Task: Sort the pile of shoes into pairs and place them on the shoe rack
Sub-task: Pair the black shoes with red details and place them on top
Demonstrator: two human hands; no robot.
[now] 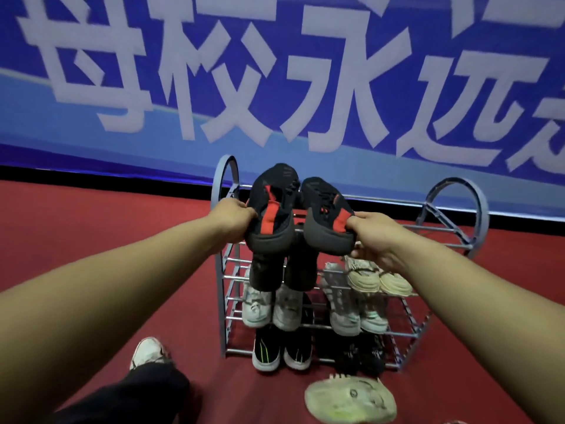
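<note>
My left hand (234, 220) grips the heel of a black shoe with a red stripe (272, 209). My right hand (373, 237) grips its match, a second black and red shoe (327, 215). Both shoes are held side by side, toes pointing away, just above the top tier of the grey metal shoe rack (452, 209). Lower tiers hold a dark pair (281, 270), a beige pair (379, 276), two white pairs (272, 304) (354, 313), a black pair with green stripes (281, 350) and another black pair (363, 353).
A pale green shoe (351, 399) lies sole-up on the red carpet in front of the rack. My own foot in a white shoe (149, 353) and dark trouser leg are at lower left. A blue banner (153, 71) with white characters hangs behind the rack.
</note>
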